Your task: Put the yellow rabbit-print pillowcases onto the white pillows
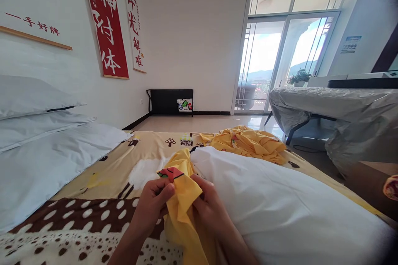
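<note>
My left hand and my right hand both pinch a bunched yellow cover with a red and green print, low in the middle of the view. The cloth rises between my thumbs and runs over the near end of a white quilt insert, which lies along the right side of the bed. More of the yellow cover lies crumpled at the far end of the bed. Both hands are closed on the fabric.
The bed sheet is tan and brown with white dots. White pillows and a white folded cover lie at the left. A table draped in grey plastic stands right. Glass balcony doors are behind.
</note>
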The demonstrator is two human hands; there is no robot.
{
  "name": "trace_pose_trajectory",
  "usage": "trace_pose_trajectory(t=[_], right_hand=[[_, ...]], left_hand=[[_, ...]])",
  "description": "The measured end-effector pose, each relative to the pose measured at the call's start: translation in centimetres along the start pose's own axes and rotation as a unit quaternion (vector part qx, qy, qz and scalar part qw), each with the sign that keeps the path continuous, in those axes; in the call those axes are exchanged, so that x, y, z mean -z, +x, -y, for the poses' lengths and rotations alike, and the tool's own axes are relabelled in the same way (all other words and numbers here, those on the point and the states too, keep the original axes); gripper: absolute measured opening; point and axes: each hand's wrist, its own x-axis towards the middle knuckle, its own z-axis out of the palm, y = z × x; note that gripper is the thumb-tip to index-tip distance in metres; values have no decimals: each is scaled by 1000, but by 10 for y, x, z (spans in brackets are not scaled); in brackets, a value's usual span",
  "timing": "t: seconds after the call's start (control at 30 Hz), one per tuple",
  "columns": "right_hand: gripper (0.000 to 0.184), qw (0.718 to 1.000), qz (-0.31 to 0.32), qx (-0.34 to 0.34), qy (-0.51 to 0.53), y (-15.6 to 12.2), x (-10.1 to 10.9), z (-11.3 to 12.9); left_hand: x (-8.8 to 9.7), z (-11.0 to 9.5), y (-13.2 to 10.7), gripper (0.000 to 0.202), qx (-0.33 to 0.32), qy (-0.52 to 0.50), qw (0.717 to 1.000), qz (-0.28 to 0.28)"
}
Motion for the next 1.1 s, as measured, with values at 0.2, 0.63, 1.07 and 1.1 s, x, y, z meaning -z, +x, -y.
trace_pose_trajectory(t=[0.2,0.63,1.07,1.1], right_hand=[[32,999,-42,-20,2,6,4,-2],[23,998,3,1,-67,0,-4,-1],[24,974,-85,52,-202,-1,16,6],[25,962,-141,32,-230,0,24,5]], left_hand=[[4,-15,-2,50,-42,165,984,-50],[-10,-21,-15,32,-149,298,938,-98],[32,-25,9,31,-51,-165,959,-226],[37,-29,12,28,-49,-225,940,-252]])
